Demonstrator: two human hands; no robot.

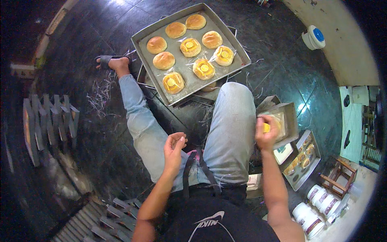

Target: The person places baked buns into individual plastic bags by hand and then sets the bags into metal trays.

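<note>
A square metal baking tray (187, 87) lies before me on the floor pile of trays. Several bare round buns (163, 60) are on it, among several buns in clear printed wrappers (204, 69). My left hand (174, 148) hovers over my lap with curled fingers, and nothing can be made out in it. At the right, beside my knee, my right hand (267, 131) is at the mouth of a metal box (290, 121) that holds clear plastic film. Its fingers are closed around something yellow (266, 127), partly hidden by them.
Another tray of wrapped buns (302, 160) stands at the right, near a wooden stool (338, 178) and white buckets (308, 219). A white bucket with a blue lid (314, 37) is by the wall. Metal racks (50, 121) stand at the left. Plastic strips (101, 96) litter the dark floor.
</note>
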